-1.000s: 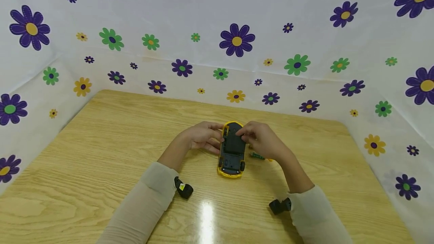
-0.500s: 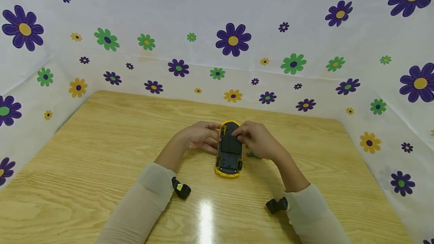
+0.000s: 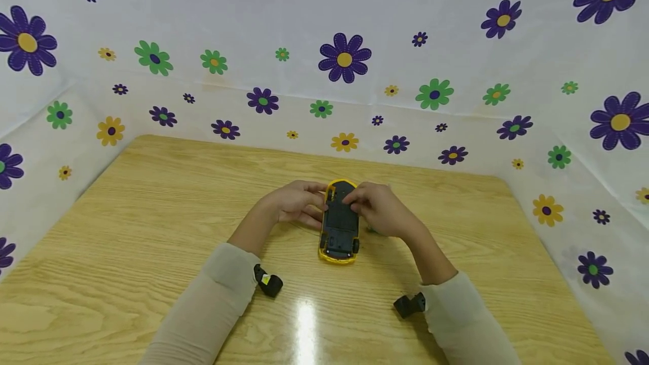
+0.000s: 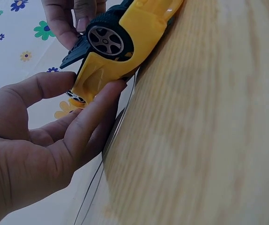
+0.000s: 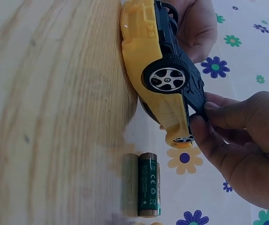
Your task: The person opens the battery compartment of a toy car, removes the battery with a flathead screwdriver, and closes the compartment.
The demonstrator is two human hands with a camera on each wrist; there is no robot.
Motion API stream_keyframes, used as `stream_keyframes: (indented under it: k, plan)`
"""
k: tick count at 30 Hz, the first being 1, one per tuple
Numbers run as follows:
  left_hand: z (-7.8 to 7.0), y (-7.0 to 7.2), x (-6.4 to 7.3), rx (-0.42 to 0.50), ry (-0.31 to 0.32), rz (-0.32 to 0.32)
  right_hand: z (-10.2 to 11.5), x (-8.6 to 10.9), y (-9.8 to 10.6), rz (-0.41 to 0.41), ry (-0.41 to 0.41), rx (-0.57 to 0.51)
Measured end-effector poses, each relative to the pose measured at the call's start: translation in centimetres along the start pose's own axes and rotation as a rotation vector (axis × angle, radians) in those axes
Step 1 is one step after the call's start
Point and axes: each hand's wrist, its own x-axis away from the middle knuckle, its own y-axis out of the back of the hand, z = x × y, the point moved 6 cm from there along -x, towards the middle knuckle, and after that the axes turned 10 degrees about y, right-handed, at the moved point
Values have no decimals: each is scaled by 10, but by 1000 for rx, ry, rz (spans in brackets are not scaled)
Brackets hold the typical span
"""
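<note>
A yellow toy car (image 3: 339, 223) lies wheels up on the table, its black underside facing me. My left hand (image 3: 299, 203) holds it by the left side, thumb at the underside's edge and fingers against the yellow body (image 4: 104, 70). Over the underside, my right hand (image 3: 382, 210) pinches a black cover (image 5: 198, 101) between thumb and fingers. One end of this cover stands out from the car in both wrist views. Beside the car lies a green battery (image 5: 148, 185), mostly hidden behind my right hand in the head view.
The wooden table (image 3: 177, 230) spreads around the car. A white cloth with printed flowers (image 3: 253, 32) rises behind the table and at both sides. Black wrist cameras (image 3: 269, 281) sit at both sleeves.
The head view has shifted slightly, so everything appears a little further left. Both hands keep their hold. My right hand now hides more of the battery, and the cover looks flatter against the underside.
</note>
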Motion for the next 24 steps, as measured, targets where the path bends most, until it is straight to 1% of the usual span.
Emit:
stream_keyframes:
  k: [8,16,24]
  plan:
    - [0,-1,0,10,5,10,0,0,-2,34,-47,0]
    - [-2,0,1,8,13,2,3,-1,-3,49,-54,12]
    - [-2,-1,3,5,10,12,1,-1,-6,52,-61,40]
